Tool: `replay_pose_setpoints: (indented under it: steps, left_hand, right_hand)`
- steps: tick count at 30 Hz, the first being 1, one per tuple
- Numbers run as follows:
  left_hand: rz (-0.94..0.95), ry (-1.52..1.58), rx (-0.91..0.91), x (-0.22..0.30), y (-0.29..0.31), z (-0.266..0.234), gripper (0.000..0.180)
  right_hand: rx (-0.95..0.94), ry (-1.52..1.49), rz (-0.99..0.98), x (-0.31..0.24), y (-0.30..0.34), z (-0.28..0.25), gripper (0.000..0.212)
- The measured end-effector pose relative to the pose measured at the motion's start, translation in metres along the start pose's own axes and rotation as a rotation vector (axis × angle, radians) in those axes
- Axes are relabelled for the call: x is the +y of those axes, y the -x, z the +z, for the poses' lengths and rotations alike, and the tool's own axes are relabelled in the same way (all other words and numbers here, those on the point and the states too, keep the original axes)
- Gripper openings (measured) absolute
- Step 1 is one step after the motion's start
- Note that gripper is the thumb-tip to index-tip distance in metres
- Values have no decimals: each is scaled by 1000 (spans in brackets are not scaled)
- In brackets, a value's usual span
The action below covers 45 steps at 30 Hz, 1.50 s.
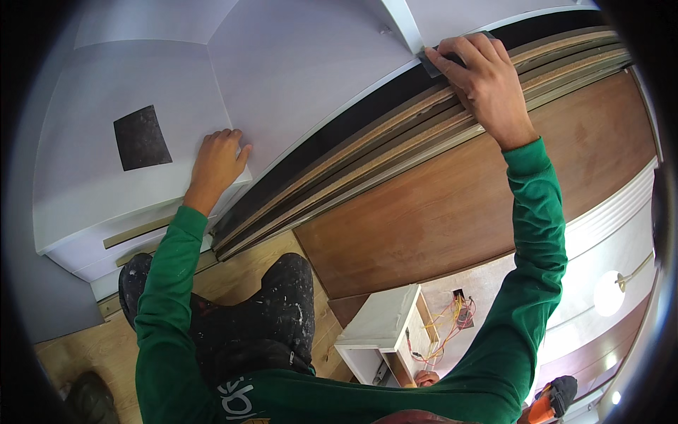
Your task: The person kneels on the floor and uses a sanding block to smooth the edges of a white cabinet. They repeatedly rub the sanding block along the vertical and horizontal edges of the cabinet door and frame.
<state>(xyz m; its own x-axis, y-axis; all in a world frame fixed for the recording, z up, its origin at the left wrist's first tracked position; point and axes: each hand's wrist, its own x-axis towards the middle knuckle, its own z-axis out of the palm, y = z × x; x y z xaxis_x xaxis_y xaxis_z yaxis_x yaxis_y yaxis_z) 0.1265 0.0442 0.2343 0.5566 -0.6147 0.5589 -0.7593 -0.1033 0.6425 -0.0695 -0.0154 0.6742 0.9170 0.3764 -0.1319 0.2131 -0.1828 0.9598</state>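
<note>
I see a wood floor (106, 350), a brown panel (424, 230), a small white cabinet (382, 318) and a round white lamp (607, 294).

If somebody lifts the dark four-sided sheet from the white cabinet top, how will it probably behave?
The dark sheet will probably feel light, because it shows almost no thickness. It may bend easily, since it looks thin like paper. Rolling or tipping seems unlikely, as it lies flat on the white cabinet top.
</note>
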Motion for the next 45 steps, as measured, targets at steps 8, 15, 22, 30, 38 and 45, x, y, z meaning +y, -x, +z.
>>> replay_pose_setpoints:
  steps: [8, 15, 22, 30, 38, 45]
  left_hand:
    - [-20, 12, 17, -3, -2, -1, 38]
    - [-23, 48, 46, -3, -3, 0, 37]
    - [-37, 81, 54, -5, -1, -3, 38]
    - [-56, 114, 59, -6, -3, -6, 40]
    - [-66, 135, 51, -8, -2, -3, 40]
    - [-66, 151, 92, -8, 0, -1, 38]
  right_hand:
    - [-89, -133, -29, 10, -6, 0, 47]
    - [-79, -110, -11, 0, -9, 0, 45]
    - [-32, -115, 1, -4, -4, 9, 47]
    - [-49, -134, 26, -10, -4, 12, 47]
    - [-17, -148, 92, 4, -1, 4, 45]
    - [-60, -200, 28, -1, -2, 1, 51]
